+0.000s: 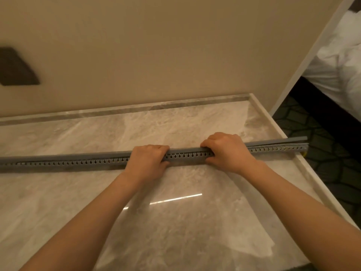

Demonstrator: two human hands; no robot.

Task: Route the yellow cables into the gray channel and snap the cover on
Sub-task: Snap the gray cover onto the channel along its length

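Note:
A long gray slotted channel (pixel 185 155) lies left to right across the marble top. Its gray cover (pixel 293 141) rests along the top and stands slightly lifted from the channel at the right end. My left hand (pixel 146 163) grips the channel and cover near the middle, fingers curled over the top. A short way to the right, my right hand (pixel 226 151) holds it the same way, thumb on the near side. A bit of yellow cable (pixel 304 153) shows at the channel's right end; the rest is hidden inside.
The marble countertop (pixel 175 212) has a raised rim along the back and right edges. A beige wall (pixel 156 55) stands behind it. The channel's right end overhangs the counter edge above dark patterned carpet (pixel 322 153). White bedding (pixel 341 65) lies at the far right.

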